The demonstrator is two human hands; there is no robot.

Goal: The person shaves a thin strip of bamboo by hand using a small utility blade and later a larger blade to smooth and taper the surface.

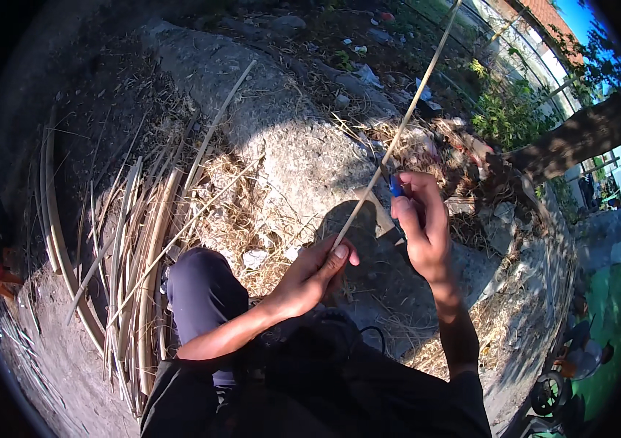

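My left hand (314, 276) is closed around the lower end of a long, thin bamboo strip (407, 120). From there the strip slants up and away to the right, past the top of the view. My right hand (424, 223) grips a small blue-handled tool (396, 185), probably a knife, with thumb and fingers bent round it. A short dark part of it meets or nearly touches the strip; its exact shape is too small to make out. Below the strip, a pale flat piece (376, 212) lies against the shadowed rock between my hands.
Many bamboo strips (126, 270) lie in a loose pile left of my knee. A large pale rock (296, 157) with dry straw stands ahead. A tree trunk (580, 139) leans in at the right. At the far right edge, a person (584, 358) is near a motorcycle (546, 394).
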